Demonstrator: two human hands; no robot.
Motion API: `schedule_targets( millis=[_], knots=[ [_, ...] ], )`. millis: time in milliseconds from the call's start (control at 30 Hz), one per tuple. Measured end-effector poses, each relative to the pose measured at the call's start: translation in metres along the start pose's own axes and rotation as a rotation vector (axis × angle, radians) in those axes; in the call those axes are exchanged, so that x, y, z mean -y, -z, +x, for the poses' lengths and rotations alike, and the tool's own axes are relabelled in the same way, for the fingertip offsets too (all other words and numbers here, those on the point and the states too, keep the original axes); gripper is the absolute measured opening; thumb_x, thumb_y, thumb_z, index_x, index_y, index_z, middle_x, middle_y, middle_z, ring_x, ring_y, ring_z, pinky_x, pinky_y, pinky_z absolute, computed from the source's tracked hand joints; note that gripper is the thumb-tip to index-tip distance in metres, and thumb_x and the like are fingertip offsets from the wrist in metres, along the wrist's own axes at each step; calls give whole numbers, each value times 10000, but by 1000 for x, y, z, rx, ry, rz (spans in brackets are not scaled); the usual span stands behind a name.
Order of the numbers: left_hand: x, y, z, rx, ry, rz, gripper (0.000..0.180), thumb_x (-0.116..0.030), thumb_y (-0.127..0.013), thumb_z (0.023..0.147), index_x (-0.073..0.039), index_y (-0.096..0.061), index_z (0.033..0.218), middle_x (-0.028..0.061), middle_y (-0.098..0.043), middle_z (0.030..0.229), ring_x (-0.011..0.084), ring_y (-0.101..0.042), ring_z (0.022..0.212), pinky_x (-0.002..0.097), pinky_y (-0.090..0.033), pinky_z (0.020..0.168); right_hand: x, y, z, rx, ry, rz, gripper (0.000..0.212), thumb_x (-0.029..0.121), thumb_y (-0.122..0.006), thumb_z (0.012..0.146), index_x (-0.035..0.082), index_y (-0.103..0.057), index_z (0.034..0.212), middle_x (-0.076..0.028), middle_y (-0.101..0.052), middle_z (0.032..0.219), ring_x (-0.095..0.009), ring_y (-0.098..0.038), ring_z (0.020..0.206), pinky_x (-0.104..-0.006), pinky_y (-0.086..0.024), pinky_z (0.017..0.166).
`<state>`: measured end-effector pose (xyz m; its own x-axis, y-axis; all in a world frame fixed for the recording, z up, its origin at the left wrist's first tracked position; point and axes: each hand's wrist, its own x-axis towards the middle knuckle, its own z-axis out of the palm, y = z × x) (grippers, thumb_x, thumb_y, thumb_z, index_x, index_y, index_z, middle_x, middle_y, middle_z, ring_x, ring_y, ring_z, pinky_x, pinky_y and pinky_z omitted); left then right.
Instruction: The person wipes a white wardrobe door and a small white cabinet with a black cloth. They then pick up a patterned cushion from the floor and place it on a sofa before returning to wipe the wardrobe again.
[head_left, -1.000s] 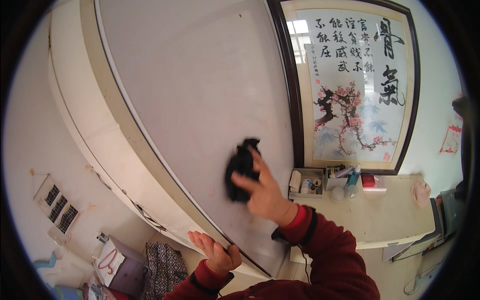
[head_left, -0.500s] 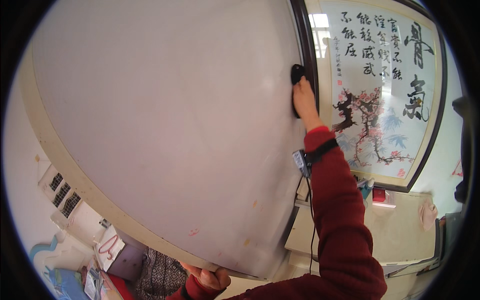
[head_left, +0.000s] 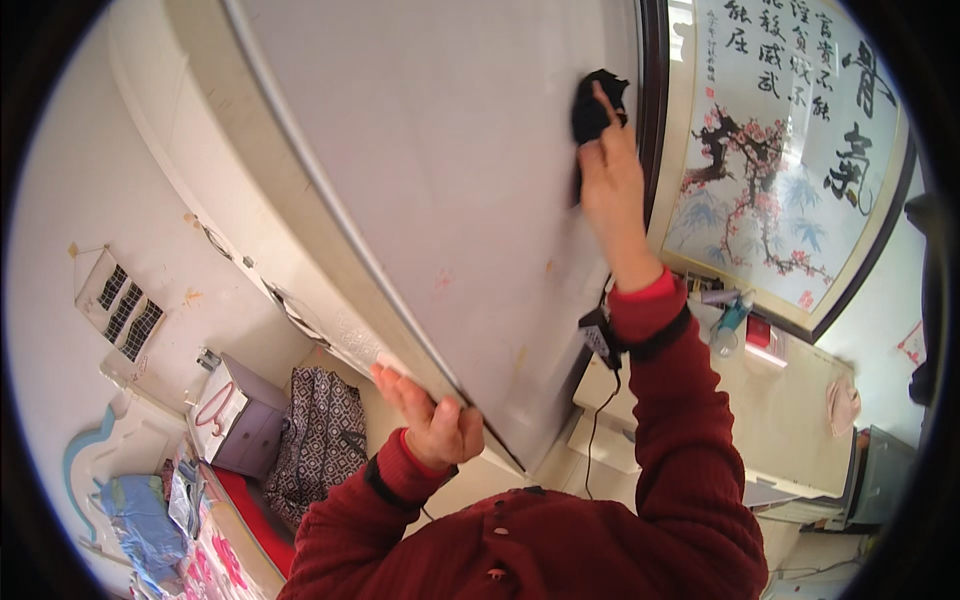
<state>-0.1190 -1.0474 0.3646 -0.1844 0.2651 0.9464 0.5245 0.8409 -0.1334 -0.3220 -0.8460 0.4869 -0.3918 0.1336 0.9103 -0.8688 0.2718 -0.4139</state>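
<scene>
A tall white door [head_left: 430, 170] rises in front of me, with a pale edge and a thin metal strip along its left side. My right hand [head_left: 612, 185] is raised high and presses a bunched black cloth [head_left: 595, 110] on the door's face, close to the dark frame at its right. Lower down, my left hand [head_left: 432, 418] has its fingers curled round the door's left edge. Faint reddish and orange marks show on the lower surface.
A framed scroll picture [head_left: 770, 200] hangs at the right. Below it stands a cream cabinet [head_left: 790, 420] with bottles and a red box [head_left: 757, 332]. A small device with a cable [head_left: 600, 335] hangs at my right wrist. At left are a patterned bag [head_left: 315, 430] and a bed with bedding [head_left: 145, 520].
The door now appears narrower and more edge-on, with its left edge further right in view. My left hand shows more fully on that edge. The cloth is bunched more under my right hand.
</scene>
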Motion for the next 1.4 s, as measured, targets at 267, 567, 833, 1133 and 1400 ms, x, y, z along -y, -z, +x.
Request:
schedule_targets(
  millis=[267, 567, 833, 1133, 1400],
  knots=[
    [5, -2, 16, -82, -100, -48, 641, -56, -506, 728, -48, -336, 1345, 321, -262, 1423, 492, -131, 1381, 662, -17, 1066, 135, -6, -124, 128, 278, 166, 452, -21, -565, 721, 98, -649, 1150, -150, -507, 1270, -422, -472, 1186, -523, -307, 1062],
    [6, -1, 9, -22, -74, 15, 672, -97, -509, 756, 2, -297, 1386, 340, -182, 1456, 542, -101, 1363, 709, -72, 1029, 139, -7, -74, 155, 424, 57, 442, 17, -701, 624, 127, -694, 1052, -123, -520, 1195, -385, -491, 1195, -528, -374, 1005],
    [-2, 5, 4, 63, 61, -94, 717, 18, -423, 767, -103, -218, 1443, 378, 68, 1469, 636, -45, 1311, 729, -45, 998, 104, -5, 17, 37, 563, 69, 520, -33, -581, 703, 163, -626, 1183, -202, -511, 1215, -427, -487, 1138, -477, -400, 1011],
    [-4, 1, 4, 35, 22, -20, 641, -2, -358, 812, -118, -241, 1431, 307, 147, 1478, 523, -120, 1353, 634, -185, 1055, -67, 0, 58, -124, 76, 17, 502, 24, -451, 833, 159, -496, 1314, -237, -501, 1212, -419, -486, 1115, -409, -416, 960],
    [-2, 6, -11, 165, -196, 498, 336, -250, -475, 893, 25, -386, 1064, 320, -118, 1421, 592, -105, 1318, 738, -237, 952, -213, 3, 1, -154, -437, -213, 423, 162, -425, 908, 43, -466, 1312, -303, -484, 1204, -453, -491, 1085, -431, -415, 933]
  ],
)
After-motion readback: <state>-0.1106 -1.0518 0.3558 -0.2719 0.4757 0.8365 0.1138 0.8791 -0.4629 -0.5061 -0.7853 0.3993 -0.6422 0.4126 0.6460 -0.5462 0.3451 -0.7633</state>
